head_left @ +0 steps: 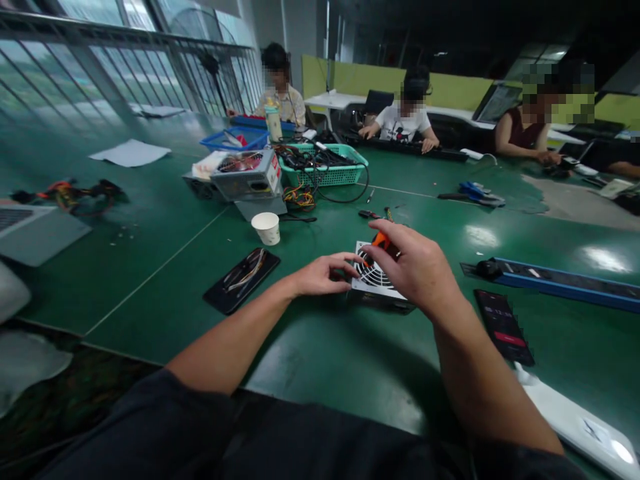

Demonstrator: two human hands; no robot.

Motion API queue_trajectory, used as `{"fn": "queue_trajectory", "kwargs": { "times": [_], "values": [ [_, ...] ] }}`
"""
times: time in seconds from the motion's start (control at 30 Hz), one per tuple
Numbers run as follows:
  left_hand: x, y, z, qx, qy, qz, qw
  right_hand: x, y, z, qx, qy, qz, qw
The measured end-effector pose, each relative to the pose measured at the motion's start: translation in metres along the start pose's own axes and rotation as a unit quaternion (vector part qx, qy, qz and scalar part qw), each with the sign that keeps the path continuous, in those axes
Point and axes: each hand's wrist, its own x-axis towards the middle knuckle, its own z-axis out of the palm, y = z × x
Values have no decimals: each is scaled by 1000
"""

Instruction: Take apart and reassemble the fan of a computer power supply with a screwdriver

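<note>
A computer power supply (369,283) with a round black fan grille lies on the green table in front of me. At its left edge my left hand (325,275) has curved fingers pressed against the metal case, steadying it. Over the case is my right hand (417,267), its thumb and forefinger closed around an orange-and-black screwdriver (381,239). The lower part of that tool and its tip are mostly hidden by the hand. Behind the case lie a small dark tool and some wires (370,214).
Left of my hands are a black phone (227,293) with wires on it and a paper cup (267,229). Behind stand more power supplies (247,175) and a green basket (330,175) of cables. Rightward lie another phone (505,328), a blue power strip (565,280) and pliers (475,192). Several people sit opposite.
</note>
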Motion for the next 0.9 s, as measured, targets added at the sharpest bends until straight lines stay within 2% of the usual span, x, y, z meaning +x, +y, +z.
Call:
{"fn": "queue_trajectory", "kwargs": {
  "times": [0.13, 0.23, 0.33, 0.4, 0.47, 0.53, 0.63, 0.7, 0.77, 0.9],
  "values": [
    [0, 1, -1, 1, -7, 15, 1000, 0, 0, -2, 36, -37, -39, 998],
    [1, 3, -8, 41, -1, 7, 999, 0, 0, -2, 12, -19, -28, 999],
    [-2, 0, -28, 154, 62, -33, 986, 0, -2, 2, 5, -5, -33, 999],
    [-7, -4, -44, 272, 98, -90, 953, -1, -2, 5, 20, -17, -51, 998],
    [-13, -8, -58, 374, 76, -152, 912, -1, 0, 5, 34, -26, -58, 997],
    [-19, -11, -67, 420, 18, -196, 886, -2, 3, 5, 36, -32, -44, 998],
    [-21, -13, -67, 400, -63, -210, 890, -1, 8, 2, 24, -37, -5, 999],
    [-20, -14, -62, 373, -89, -209, 900, -1, 9, 0, 20, -38, 11, 999],
    [-19, -15, -57, 358, -92, -209, 905, 0, 9, -1, 23, -36, 10, 999],
    [-18, -21, -48, 381, -50, -178, 906, 0, 6, -1, 34, -31, -15, 999]
  ]
}}
